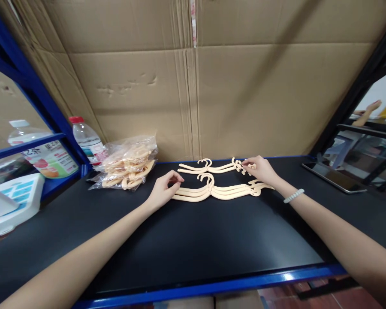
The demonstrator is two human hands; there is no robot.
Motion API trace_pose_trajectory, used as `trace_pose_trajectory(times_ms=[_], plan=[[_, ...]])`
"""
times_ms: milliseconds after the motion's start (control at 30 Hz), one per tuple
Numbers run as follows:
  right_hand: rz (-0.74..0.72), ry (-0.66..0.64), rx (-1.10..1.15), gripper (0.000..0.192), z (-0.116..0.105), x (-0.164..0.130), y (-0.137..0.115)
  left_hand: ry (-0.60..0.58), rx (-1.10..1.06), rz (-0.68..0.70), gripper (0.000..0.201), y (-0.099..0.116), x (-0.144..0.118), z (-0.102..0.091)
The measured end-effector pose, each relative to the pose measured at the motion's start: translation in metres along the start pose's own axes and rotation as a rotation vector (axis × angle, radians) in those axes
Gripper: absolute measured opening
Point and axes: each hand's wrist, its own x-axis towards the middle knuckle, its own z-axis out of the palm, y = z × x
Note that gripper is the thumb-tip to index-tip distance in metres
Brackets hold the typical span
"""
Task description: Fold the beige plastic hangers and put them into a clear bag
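Cream plastic hangers lie on a black shelf top [193,244]. A near stack of hangers [218,192] lies flat, and a far hanger pair [209,166] sits just behind it. My left hand [164,189] pinches the left tip of the near stack. My right hand [260,169] rests over the right ends, its fingertips touching the right end of the far hangers. A white bead bracelet [293,195] is on my right wrist.
A clear bag of more hangers [128,165] lies at the back left, beside a water bottle [87,139]. A white device [9,201] sits far left. A tablet [333,176] lies at the right. Cardboard [193,86] forms the back wall. Blue shelf frame [212,287] edges the front.
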Motion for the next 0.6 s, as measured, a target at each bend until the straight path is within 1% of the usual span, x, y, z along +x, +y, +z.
trace_pose_trajectory(times_ms=[133,267,433,600], plan=[[-0.077,-0.075,-0.034,0.016,0.009,0.013,-0.007,-0.003,0.026,0.007,0.007,0.001,0.001,0.000],[-0.129,-0.103,-0.061,0.017,0.012,0.023,-0.015,-0.012,0.050,0.027,0.008,0.001,0.001,-0.001],[-0.168,-0.134,-0.091,0.017,0.011,0.022,-0.018,-0.026,0.061,0.046,0.009,0.000,0.001,-0.001],[-0.190,-0.185,-0.111,0.019,0.019,0.021,-0.017,-0.030,0.064,0.045,0.010,-0.001,0.000,0.000]])
